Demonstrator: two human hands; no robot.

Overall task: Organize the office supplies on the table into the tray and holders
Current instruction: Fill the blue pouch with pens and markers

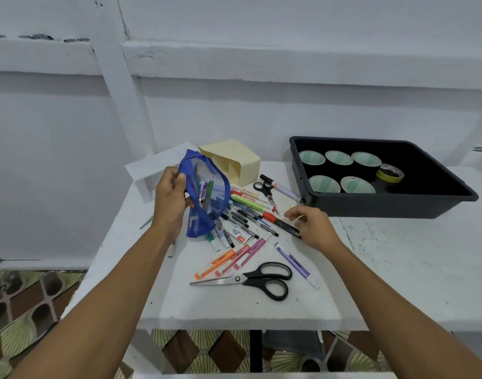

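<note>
Pens [244,218] and markers lie in a loose heap at the middle of the white table [234,310], and your left hand [170,198] holds a blue mesh pouch [204,192] just above the heap's left edge, thumb and curled fingers pinching its upper rim; several pens show through the mesh. Your right hand [313,228] sits at the heap's right side with its fingers bent loosely over the black end of a red-capped marker [278,222]; it touches the barrel, but you cannot tell whether it has truly closed on it. Nearer to you lie an orange highlighter [215,265] and pink highlighters [248,255] side by side, large black-handled scissors [250,280] with the blades pointing left, and a purple highlighter [297,265] just right of them. Behind the heap small scissors [265,191] rest beside a green highlighter [248,204], and a cream holder [231,161] lies tipped on its side, just behind the pouch. At the far right a black tray [384,206] stands on the table, holding five pale-cored tape rolls [338,158] in two rows and a yellow tape roll [390,173] to their right.
</note>
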